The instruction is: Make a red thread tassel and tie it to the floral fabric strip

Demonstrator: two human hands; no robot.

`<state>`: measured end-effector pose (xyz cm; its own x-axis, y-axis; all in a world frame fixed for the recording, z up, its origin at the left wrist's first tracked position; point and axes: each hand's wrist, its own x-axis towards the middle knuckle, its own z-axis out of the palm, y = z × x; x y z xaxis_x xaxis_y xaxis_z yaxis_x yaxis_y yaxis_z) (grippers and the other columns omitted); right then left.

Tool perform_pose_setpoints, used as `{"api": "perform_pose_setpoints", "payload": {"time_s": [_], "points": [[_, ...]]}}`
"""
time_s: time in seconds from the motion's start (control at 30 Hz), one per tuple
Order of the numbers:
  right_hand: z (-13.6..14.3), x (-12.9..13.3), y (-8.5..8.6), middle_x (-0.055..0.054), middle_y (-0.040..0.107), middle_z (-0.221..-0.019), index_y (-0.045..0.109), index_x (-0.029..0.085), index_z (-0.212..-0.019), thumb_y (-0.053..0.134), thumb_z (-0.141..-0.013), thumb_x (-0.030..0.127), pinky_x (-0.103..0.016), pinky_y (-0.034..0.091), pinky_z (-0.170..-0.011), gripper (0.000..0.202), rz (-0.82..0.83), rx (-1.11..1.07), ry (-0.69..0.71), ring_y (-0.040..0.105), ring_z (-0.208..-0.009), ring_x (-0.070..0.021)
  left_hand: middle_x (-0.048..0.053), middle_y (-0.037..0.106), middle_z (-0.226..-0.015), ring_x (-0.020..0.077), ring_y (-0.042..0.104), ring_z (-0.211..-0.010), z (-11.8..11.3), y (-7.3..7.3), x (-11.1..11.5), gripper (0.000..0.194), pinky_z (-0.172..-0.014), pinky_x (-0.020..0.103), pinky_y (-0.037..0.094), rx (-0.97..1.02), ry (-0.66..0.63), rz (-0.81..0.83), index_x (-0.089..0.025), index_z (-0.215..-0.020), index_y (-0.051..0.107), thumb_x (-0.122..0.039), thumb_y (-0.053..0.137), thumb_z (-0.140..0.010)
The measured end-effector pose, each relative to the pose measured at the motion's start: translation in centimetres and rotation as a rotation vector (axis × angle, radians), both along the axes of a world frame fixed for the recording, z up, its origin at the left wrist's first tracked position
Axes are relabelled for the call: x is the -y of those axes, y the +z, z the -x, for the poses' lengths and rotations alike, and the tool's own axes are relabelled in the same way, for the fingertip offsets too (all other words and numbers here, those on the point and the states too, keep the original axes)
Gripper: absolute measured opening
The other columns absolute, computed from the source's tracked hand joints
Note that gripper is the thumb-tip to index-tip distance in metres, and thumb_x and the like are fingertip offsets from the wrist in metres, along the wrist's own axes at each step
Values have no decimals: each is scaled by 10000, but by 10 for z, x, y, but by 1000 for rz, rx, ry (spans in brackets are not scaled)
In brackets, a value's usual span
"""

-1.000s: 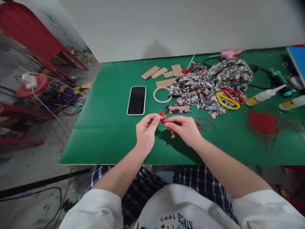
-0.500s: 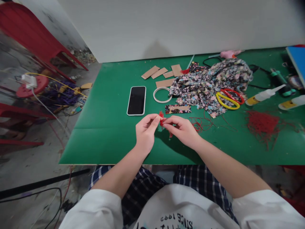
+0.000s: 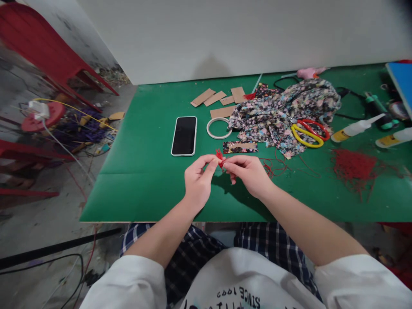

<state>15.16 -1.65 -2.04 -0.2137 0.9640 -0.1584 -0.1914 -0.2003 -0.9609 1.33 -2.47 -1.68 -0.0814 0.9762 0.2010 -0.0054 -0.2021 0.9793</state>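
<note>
Between my hands, above the green table, is a small bunch of red thread (image 3: 219,153) with loose ends sticking up. My left hand (image 3: 200,176) pinches it between thumb and forefinger. From the right, my right hand (image 3: 246,172) pinches the same red thread close to my left fingertips, its other fingers curled. Just beyond the hands lies a cardboard strip edged with floral cloth (image 3: 240,146). Loose red threads (image 3: 268,167) lie beside my right hand, and a larger red thread tangle (image 3: 354,168) is farther right.
A phone (image 3: 184,136) and a tape roll (image 3: 219,128) lie beyond my hands. Cardboard pieces (image 3: 215,98) are farther back. Crumpled floral cloth (image 3: 283,111) has scissors (image 3: 310,134) on it. Two glue bottles (image 3: 352,130) and a pink glue gun (image 3: 309,73) are on the right.
My right hand has shifted slightly, its fingertips a little farther right along the thread. The red bunch has tilted; both hands still pinch it.
</note>
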Motion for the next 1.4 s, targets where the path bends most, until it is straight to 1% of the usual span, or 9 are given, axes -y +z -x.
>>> {"api": "perform_pose_setpoints", "payload": {"time_s": [0.27,0.57,0.73,0.83,1.0,1.07,1.13,1.23,1.4], "points": [[-1,-1,-2,51,542,-554,643,159,-695,707,-667,342,-163,417,-383,196,49,-81,0,469,-418,-36,-16,619,-734,100,536,-676,0,-3,0,126,-657,209,415,-67,53,-40,-199,-771,639,-289,567,-823],[0,-1,1,61,526,-551,600,164,-677,689,-682,354,-167,400,-377,210,43,-80,-17,452,-410,-34,-6,599,-753,105,545,-713,-2,-1,1,127,-679,209,424,-96,42,-43,-190,-792,610,-288,544,-838],[-1,-2,0,66,510,-541,594,169,-672,679,-695,336,-169,395,-382,188,13,-73,-29,454,-412,-37,22,595,-898,117,556,-776,1,-2,-5,130,-679,217,435,-119,-5,44,-197,-892,588,-297,518,-847],[-1,-2,1,64,511,-543,586,171,-669,673,-696,344,-179,396,-385,196,22,-47,-39,448,-406,-40,34,580,-950,119,541,-766,8,-1,-10,177,-665,221,422,-180,48,76,-202,-946,579,-331,504,-851],[-1,-1,2,60,517,-554,591,176,-686,656,-709,367,-191,392,-396,203,-30,44,-47,445,-405,-45,29,595,-886,124,528,-729,23,12,-13,264,-679,236,412,-370,95,-56,-198,-919,608,-388,428,-885],[-2,0,2,51,534,-572,597,177,-701,643,-722,371,-194,395,-406,200,-72,107,-37,456,-412,-49,34,610,-908,138,547,-782,28,20,-12,235,-711,247,420,-497,25,-146,-207,-941,620,-356,448,-881],[-3,0,2,41,558,-601,605,178,-720,631,-735,365,-197,403,-416,189,-112,164,-22,467,-426,-52,38,628,-928,160,562,-866,31,25,-12,181,-772,264,427,-649,-88,-276,-219,-949,639,-316,531,-842],[-3,1,2,31,574,-626,612,177,-735,619,-746,352,-194,411,-422,175,-144,203,-11,473,-444,-54,35,658,-904,175,579,-883,34,25,-12,169,-820,286,434,-769,-176,-439,-236,-932,670,-275,631,-773],[-1,2,2,22,582,-655,612,177,-727,618,-745,321,-184,419,-428,145,-167,231,-23,473,-478,-55,7,691,-776,146,608,-717,34,18,-14,76,-717,256,456,-772,-138,-445,-245,-819,691,-259,635,-770]]}}
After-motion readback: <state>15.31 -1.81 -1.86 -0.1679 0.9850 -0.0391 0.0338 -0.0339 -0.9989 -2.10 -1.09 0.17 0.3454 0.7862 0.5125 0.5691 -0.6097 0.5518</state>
